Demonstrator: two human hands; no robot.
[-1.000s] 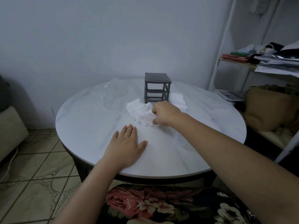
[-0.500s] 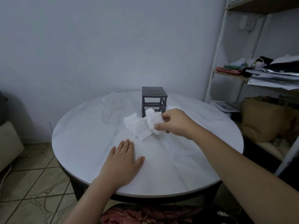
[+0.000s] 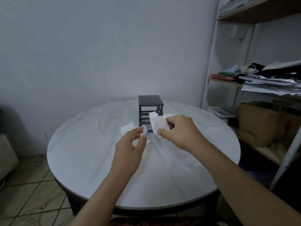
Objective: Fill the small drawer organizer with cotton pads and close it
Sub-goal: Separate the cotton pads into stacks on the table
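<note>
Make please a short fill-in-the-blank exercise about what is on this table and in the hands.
1. The drawer organizer stands on a ____ white table.
2. The right hand holds several white cotton ____.
3. The organizer's colour is dark ____.
4. The left hand is ____ the table, not resting on it.

Missing words: round; pads; grey; above

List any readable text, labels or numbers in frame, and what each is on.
No legible text anywhere.
Papers on the shelf: any print too blurred to read.
Printed sheets on the lower shelf: dark marks only, unreadable.
Drawer organizer and cotton pads: no markings visible.
</note>
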